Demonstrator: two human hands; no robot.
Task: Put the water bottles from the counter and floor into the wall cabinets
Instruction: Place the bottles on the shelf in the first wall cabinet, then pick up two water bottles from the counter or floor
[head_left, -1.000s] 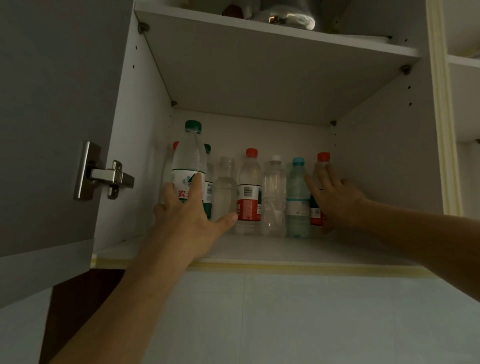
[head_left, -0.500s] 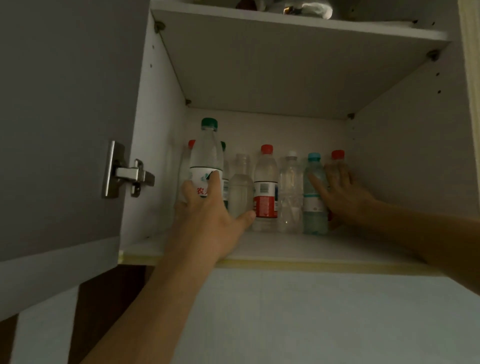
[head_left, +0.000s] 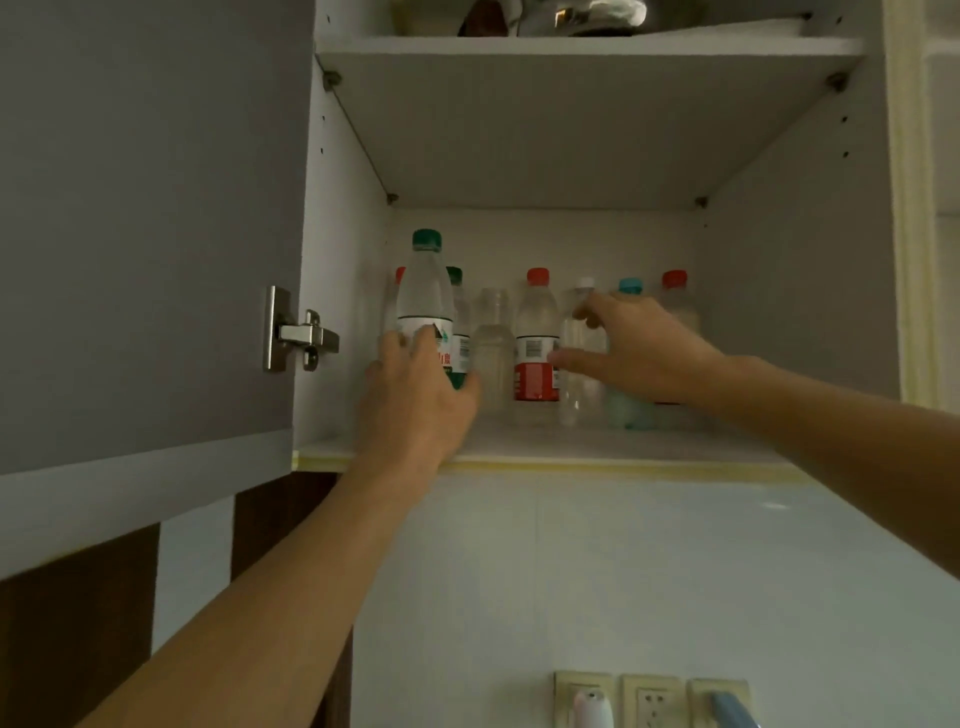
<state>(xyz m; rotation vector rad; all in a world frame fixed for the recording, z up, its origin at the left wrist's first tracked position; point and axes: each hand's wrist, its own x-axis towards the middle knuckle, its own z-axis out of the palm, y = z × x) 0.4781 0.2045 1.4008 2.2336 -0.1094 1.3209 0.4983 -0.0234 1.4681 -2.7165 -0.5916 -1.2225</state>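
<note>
**One more bottle at the shelf, a row already stored**

A clear plastic water bottle with a green cap and a white-and-green label (head_left: 425, 301) is held upright at the front left of the white wall cabinet's lower shelf (head_left: 597, 441). The left hand (head_left: 415, 400) is wrapped round its lower half, fingers curled over the label. Whether its base is already set down on the shelf cannot be told — the hand hides it.

Behind and to the right, a row of bottles is seen along the back wall: a second green-capped bottle (head_left: 457, 332) just behind the held one, a red cap (head_left: 400, 274) peeping out at far left, a cloudy uncapped-looking bottle (head_left: 492, 348), a clear bottle with a red cap and red label (head_left: 537, 343), a white-capped clear bottle (head_left: 581, 364), a teal-capped bottle (head_left: 629, 410) and a further red-capped bottle (head_left: 675, 296) at the right end.

The right hand (head_left: 634, 348) is spread loosely in front of the white-capped and teal-capped bottles, thumb and forefinger apart, nothing gripped; contact with them cannot be confirmed.

The grey cabinet door (head_left: 150, 218) is swung open at the left. Neither counter nor floor is in view, so what is left to fetch cannot be judged. By the look of the shelf, much of the storing is done — free room is left along the front.
</note>
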